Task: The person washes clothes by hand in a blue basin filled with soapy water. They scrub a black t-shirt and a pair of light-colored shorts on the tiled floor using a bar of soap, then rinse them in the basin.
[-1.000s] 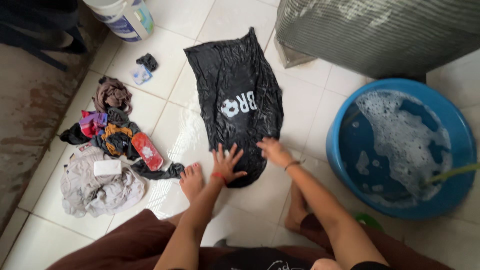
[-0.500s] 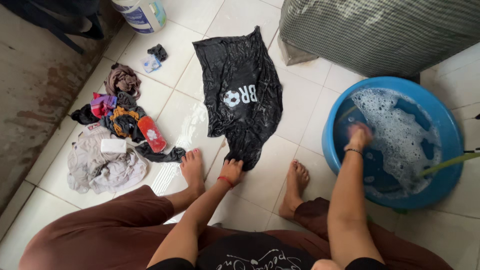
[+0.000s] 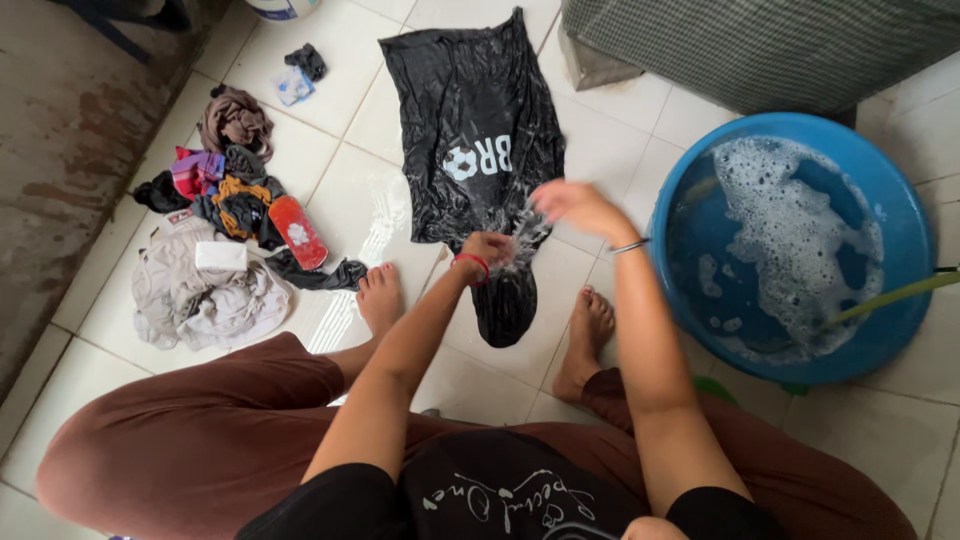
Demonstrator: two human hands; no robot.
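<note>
**Head view: wet black shirt flat on the tiles, both hands at its lower end**

- Wet black short-sleeved fabric shirt [image 3: 470, 130] with a white ball-and-letters print lies spread flat on the white tiled floor [image 3: 620, 160], between the person's bare feet and the grey ribbed wall panel [image 3: 760, 45] at top.
- Left hand [image 3: 487, 250], red band on the wrist, sits on the shirt's lower end; fingers curled in, bunching the cloth.
- Right hand [image 3: 568, 204] hovers just above the same end, motion-blurred; fingers spread loose, holding nothing. Water spray shows between the two hands.
- Round blue plastic basin [image 3: 880, 330] of soapy water stands just right of the right forearm, foam on the surface; a thin yellow-green stick [image 3: 890, 298] leans over its rim.
- Left of the shirt: heap of mixed coloured and grey laundry [image 3: 215, 240] on the floor, with a white bar of soap [image 3: 221, 256] and a red sandal [image 3: 297, 232] on it.
- Person squats, brown trousers, knees wide.
</note>
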